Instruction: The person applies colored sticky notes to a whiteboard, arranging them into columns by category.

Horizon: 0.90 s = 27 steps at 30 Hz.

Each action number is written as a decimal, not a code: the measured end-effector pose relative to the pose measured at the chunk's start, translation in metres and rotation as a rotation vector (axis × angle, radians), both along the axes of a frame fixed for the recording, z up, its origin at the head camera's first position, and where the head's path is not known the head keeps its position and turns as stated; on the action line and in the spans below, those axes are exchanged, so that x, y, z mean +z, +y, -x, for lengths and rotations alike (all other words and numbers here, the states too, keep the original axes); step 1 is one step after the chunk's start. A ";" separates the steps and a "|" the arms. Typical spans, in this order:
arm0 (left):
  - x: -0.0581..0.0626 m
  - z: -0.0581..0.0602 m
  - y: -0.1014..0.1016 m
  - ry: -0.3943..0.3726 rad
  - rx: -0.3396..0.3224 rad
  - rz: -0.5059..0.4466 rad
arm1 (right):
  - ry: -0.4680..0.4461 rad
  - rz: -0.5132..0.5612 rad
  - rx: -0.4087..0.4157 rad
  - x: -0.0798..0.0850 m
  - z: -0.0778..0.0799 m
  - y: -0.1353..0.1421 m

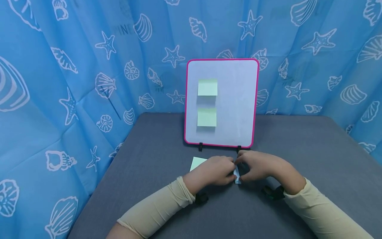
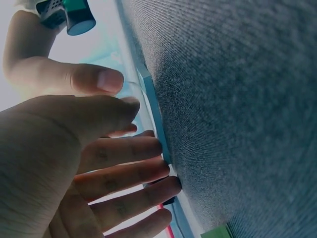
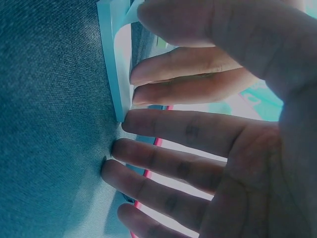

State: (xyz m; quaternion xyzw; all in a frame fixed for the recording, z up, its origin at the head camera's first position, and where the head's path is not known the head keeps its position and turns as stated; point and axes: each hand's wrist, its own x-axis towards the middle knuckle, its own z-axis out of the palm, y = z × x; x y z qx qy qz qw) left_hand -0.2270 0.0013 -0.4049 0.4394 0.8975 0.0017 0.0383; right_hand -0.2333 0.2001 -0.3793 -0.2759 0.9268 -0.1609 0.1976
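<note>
A light blue pad of sticky notes lies on the grey table between my two hands. My left hand holds it from the left, with fingertips along its edge. From the other side, my right hand bends around the pad, thumb near one end and fingers near the other. In the right wrist view, the top sheet of the pad curls up to the right thumb tip. A pale green sticky note lies partly hidden behind my left hand.
A whiteboard with a pink frame stands upright behind the hands on small black feet. Two pale green notes, an upper note and a lower note, stick to its left half. A blue shell-patterned curtain hangs behind the table.
</note>
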 end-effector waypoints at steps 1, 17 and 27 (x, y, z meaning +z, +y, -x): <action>0.000 0.000 0.000 0.001 0.001 0.000 | 0.002 0.003 -0.001 0.000 0.000 0.000; 0.001 0.001 0.001 -0.029 0.012 -0.008 | -0.008 0.007 0.026 0.001 0.003 0.002; 0.003 -0.001 -0.001 -0.056 0.008 -0.043 | -0.014 -0.012 0.029 0.002 0.005 0.002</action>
